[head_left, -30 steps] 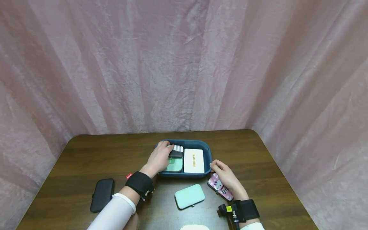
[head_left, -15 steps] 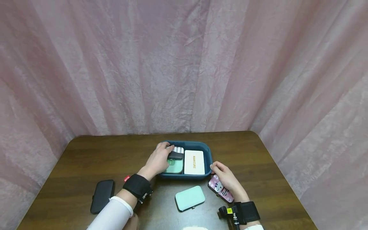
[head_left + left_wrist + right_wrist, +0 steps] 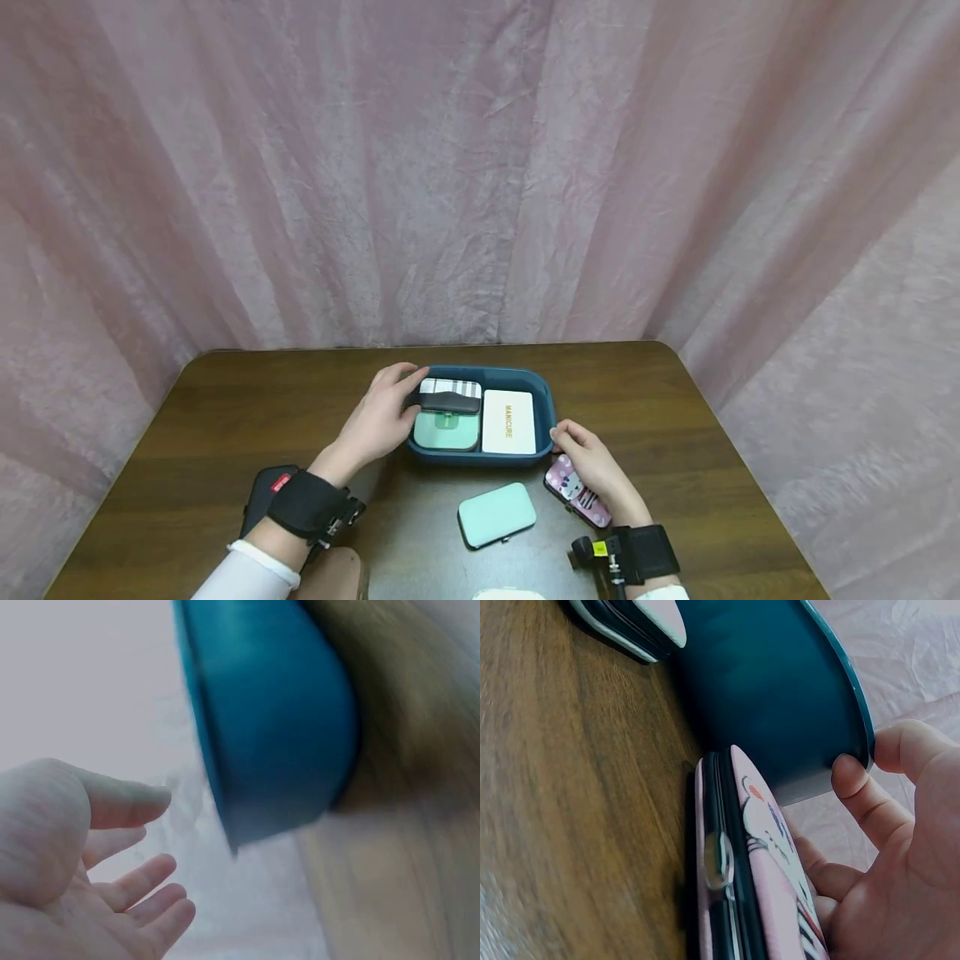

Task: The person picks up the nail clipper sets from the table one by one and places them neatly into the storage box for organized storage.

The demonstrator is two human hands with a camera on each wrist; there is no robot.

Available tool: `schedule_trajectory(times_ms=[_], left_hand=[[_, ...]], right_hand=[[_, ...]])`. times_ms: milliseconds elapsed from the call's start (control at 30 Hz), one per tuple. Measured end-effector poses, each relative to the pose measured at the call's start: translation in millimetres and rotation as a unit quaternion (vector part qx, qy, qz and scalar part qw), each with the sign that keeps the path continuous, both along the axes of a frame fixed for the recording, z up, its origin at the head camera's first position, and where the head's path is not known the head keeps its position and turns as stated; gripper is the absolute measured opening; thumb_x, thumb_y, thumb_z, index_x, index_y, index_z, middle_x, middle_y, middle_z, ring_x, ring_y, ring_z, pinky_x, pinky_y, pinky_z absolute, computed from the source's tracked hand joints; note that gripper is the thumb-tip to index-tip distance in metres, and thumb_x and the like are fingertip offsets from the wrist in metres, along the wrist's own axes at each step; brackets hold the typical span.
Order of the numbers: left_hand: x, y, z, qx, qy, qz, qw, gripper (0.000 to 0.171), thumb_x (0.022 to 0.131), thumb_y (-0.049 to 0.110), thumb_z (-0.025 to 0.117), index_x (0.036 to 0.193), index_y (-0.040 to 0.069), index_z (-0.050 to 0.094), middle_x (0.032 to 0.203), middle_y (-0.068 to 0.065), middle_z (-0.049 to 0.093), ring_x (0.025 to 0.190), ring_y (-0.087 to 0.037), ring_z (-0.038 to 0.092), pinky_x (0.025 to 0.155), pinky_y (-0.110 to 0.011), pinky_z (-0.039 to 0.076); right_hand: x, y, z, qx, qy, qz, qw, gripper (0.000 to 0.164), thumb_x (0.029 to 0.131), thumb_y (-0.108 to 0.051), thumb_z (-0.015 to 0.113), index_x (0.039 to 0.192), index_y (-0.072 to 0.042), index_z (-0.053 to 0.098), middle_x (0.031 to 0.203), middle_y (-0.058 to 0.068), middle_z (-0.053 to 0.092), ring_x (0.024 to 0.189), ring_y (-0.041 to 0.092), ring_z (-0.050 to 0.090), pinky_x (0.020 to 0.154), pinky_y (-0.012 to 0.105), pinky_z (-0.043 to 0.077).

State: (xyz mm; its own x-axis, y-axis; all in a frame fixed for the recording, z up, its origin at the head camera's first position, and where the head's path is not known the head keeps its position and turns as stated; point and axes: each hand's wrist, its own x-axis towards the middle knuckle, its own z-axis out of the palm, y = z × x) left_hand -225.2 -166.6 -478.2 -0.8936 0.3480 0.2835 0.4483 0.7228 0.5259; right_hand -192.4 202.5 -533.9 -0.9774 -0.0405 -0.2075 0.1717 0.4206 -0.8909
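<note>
My left hand (image 3: pixel 377 417) is just off the left end of a blue tray (image 3: pixel 544 412), fingers loosely extended and holding nothing. The left wrist view shows a gap between those fingers and the tray wall (image 3: pixel 270 712). On the tray's right side, my right hand (image 3: pixel 592 462) pinches the rim between thumb and finger (image 3: pixel 850 777). In the left part of the tray lie a mint case (image 3: pixel 442 433), a black-and-white striped case (image 3: pixel 450 387) and a dark case (image 3: pixel 450 403). A white case marked MANICURE (image 3: pixel 508 422) fills much of the right part.
A pink cartoon case (image 3: pixel 576 490) lies beneath my right hand. Another mint case (image 3: pixel 497 517) is in front of the tray. A white case (image 3: pixel 508 595) shows at the bottom edge, a tan case (image 3: pixel 333 575) by my left forearm. A black case (image 3: pixel 260 496) is partly hidden behind it.
My left hand has let go of the dark case in the tray and drawn back to the left. The right hand stays on the rim.
</note>
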Motion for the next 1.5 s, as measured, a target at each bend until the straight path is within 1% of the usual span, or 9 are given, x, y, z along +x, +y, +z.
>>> schedule_trajectory(times_ms=[133, 300, 567, 700, 767, 1000, 1167, 1333, 1500], left_hand=[[15.9, -33.8, 2.2, 0.008, 0.019, 0.022, 0.9996, 0.062, 0.095, 0.001, 0.077, 0.153, 0.002, 0.056, 0.147, -0.022, 0.055, 0.139, -0.044, 0.048, 0.105, -0.059, 0.048], [39.6, -75.1, 1.6, -0.008, 0.001, 0.067, 0.9977, 0.065, 0.097, 0.007, 0.077, 0.156, 0.001, 0.052, 0.144, -0.026, 0.054, 0.134, -0.049, 0.048, 0.101, -0.065, 0.046], [76.1, -126.9, -11.7, -0.062, -0.104, 0.120, 0.9854, 0.083, 0.099, 0.032, 0.079, 0.162, -0.003, 0.038, 0.145, -0.038, 0.042, 0.130, -0.060, 0.042, 0.092, -0.073, 0.046], [87.6, -142.6, -17.2, -0.091, -0.169, 0.131, 0.9727, 0.100, 0.096, 0.051, 0.078, 0.163, -0.006, 0.032, 0.143, -0.044, 0.037, 0.125, -0.062, 0.041, 0.085, -0.070, 0.048], [92.1, -145.6, -19.7, -0.107, -0.181, 0.135, 0.9682, 0.109, 0.092, 0.060, 0.078, 0.163, -0.008, 0.030, 0.141, -0.046, 0.036, 0.120, -0.061, 0.044, 0.079, -0.065, 0.051], [100.0, -146.3, -31.5, -0.131, -0.219, 0.147, 0.9557, 0.130, 0.082, 0.070, 0.082, 0.166, -0.005, 0.019, 0.137, -0.049, 0.027, 0.112, -0.063, 0.047, 0.057, -0.046, 0.050], [99.8, -147.8, -33.5, -0.129, -0.256, 0.143, 0.9474, 0.131, 0.083, 0.064, 0.085, 0.166, -0.007, 0.014, 0.130, -0.054, 0.031, 0.102, -0.057, 0.055, 0.058, -0.050, 0.053], [96.8, -149.9, -33.3, -0.130, -0.250, 0.134, 0.9501, 0.126, 0.083, 0.056, 0.088, 0.166, -0.007, 0.017, 0.132, -0.056, 0.036, 0.112, -0.065, 0.053, 0.063, -0.058, 0.056], [92.8, -152.0, -33.6, -0.126, -0.237, 0.121, 0.9559, 0.117, 0.080, 0.034, 0.093, 0.167, -0.003, 0.023, 0.135, -0.052, 0.040, 0.117, -0.065, 0.050, 0.063, -0.056, 0.055]], right_hand=[[1.1, 1.3, 0.8, 0.003, -0.003, -0.001, 1.000, 0.026, 0.112, -0.035, 0.056, 0.109, -0.013, 0.068, 0.107, 0.006, 0.067, 0.106, 0.024, 0.060, 0.091, 0.039, 0.043], [2.4, 2.4, 2.8, 0.005, -0.003, -0.005, 1.000, 0.026, 0.112, -0.036, 0.056, 0.109, -0.013, 0.068, 0.107, 0.007, 0.067, 0.106, 0.025, 0.059, 0.090, 0.040, 0.042], [2.3, 2.8, 2.4, 0.004, -0.006, -0.005, 1.000, 0.026, 0.112, -0.036, 0.056, 0.108, -0.013, 0.068, 0.107, 0.007, 0.067, 0.106, 0.025, 0.059, 0.091, 0.040, 0.042], [3.1, 3.4, 2.5, 0.005, -0.006, -0.003, 1.000, 0.026, 0.112, -0.036, 0.055, 0.109, -0.013, 0.068, 0.108, 0.006, 0.068, 0.107, 0.025, 0.060, 0.092, 0.040, 0.042], [3.6, 4.3, 2.7, 0.006, -0.007, -0.003, 1.000, 0.026, 0.112, -0.036, 0.055, 0.109, -0.013, 0.068, 0.108, 0.006, 0.067, 0.107, 0.025, 0.060, 0.092, 0.040, 0.042], [4.7, 6.7, 3.1, 0.008, -0.010, -0.008, 1.000, 0.026, 0.112, -0.036, 0.055, 0.109, -0.013, 0.068, 0.108, 0.007, 0.067, 0.107, 0.025, 0.059, 0.091, 0.041, 0.042], [5.2, 5.6, 2.9, 0.007, -0.008, -0.009, 1.000, 0.026, 0.112, -0.035, 0.055, 0.109, -0.013, 0.068, 0.107, 0.006, 0.067, 0.107, 0.025, 0.059, 0.091, 0.040, 0.042], [4.6, 3.1, 3.1, 0.004, -0.004, -0.007, 1.000, 0.026, 0.112, -0.035, 0.055, 0.110, -0.013, 0.068, 0.107, 0.006, 0.067, 0.106, 0.025, 0.059, 0.091, 0.040, 0.042], [3.3, 0.1, 3.4, 0.003, -0.003, -0.003, 1.000, 0.028, 0.112, -0.037, 0.055, 0.111, -0.012, 0.067, 0.108, 0.007, 0.066, 0.107, 0.025, 0.059, 0.090, 0.040, 0.042]])
